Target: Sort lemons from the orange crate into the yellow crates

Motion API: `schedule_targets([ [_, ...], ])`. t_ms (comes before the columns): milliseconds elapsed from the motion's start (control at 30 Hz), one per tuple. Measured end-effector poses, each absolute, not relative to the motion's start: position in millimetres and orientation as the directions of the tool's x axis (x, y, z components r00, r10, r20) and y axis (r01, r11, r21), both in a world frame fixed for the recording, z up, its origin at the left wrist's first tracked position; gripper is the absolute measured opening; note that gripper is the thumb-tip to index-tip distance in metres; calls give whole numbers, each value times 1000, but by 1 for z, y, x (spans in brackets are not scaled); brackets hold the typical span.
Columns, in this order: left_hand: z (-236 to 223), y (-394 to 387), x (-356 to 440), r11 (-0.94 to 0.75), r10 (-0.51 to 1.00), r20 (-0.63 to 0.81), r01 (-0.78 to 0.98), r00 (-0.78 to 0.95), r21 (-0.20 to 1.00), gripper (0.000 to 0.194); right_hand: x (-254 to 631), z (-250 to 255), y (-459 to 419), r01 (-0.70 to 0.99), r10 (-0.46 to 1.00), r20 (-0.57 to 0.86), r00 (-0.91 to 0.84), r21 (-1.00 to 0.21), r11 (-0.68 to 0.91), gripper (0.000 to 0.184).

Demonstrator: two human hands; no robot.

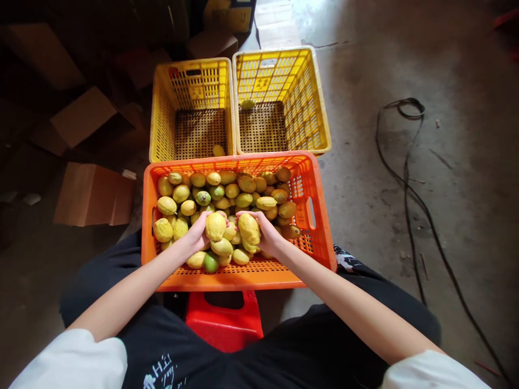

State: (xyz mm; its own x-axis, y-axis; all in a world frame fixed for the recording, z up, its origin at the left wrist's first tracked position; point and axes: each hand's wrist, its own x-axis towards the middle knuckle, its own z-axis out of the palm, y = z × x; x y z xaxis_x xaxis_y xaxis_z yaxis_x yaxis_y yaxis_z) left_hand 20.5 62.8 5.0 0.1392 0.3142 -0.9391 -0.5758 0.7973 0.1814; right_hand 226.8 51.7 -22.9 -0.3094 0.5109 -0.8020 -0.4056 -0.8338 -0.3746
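Observation:
My left hand (pixel 197 233) is closed around a plump yellow lemon (pixel 215 226), held above the pile. A longer, lumpy yellow lemon (pixel 249 229) rests in my right hand (pixel 266 232), whose fingers curl behind it and are mostly hidden. Both hands are over an orange plastic crate (pixel 240 281) that holds many lemons, mostly yellow with some greenish ones. A green lemon (pixel 211 262) lies near the crate's front side, just below the held fruit.
Behind the orange crate stand two yellow crates, the left one (pixel 162 111) and the right one (pixel 302 97), each with a lemon inside. A red stool (pixel 225 327) shows between my legs. Cardboard boxes (pixel 97 194) lie at left; a black cable (pixel 425 208) crosses the floor at right.

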Motion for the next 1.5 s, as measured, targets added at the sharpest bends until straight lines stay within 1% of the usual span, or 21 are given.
schedule_targets([
  [100,9,64,18,797,328,-936,-570,129,201,32,228,-22,51,-378,493,-807,-325,-367,-850,31],
  [267,14,67,17,799,305,-942,-575,137,175,33,227,-28,49,-424,522,-788,-326,-372,-826,23],
  [400,17,67,19,825,307,-940,-533,148,186,32,226,-29,46,-403,590,-746,-308,-460,-792,37],
  [500,19,64,20,827,333,-931,-520,147,214,18,226,-26,44,-413,647,-716,-262,-523,-746,46],
  [567,19,61,20,821,359,-924,-516,135,243,13,227,-23,44,-417,664,-708,-241,-542,-730,49],
  [767,15,58,23,777,441,-894,-535,85,332,4,227,-22,45,-434,692,-695,-195,-572,-696,48],
  [900,21,62,26,752,426,-904,-572,40,328,12,225,-25,46,-443,711,-682,-169,-592,-673,42],
  [1000,27,65,26,730,415,-909,-605,25,317,21,225,-26,46,-442,703,-687,-182,-582,-683,36],
  [1100,32,68,25,699,416,-909,-648,23,304,27,224,-25,46,-455,687,-691,-225,-549,-702,36],
  [1200,33,69,25,680,425,-905,-666,16,308,22,224,-22,47,-471,682,-692,-238,-532,-704,36],
  [1300,32,66,25,677,471,-882,-648,18,348,16,223,-20,50,-496,654,-721,-229,-492,-716,29],
  [1400,30,62,24,693,496,-867,-619,38,370,19,223,-22,52,-519,619,-753,-223,-446,-729,26],
  [1500,29,61,24,727,465,-885,-586,36,358,27,225,-23,53,-527,629,-750,-204,-458,-716,29],
])
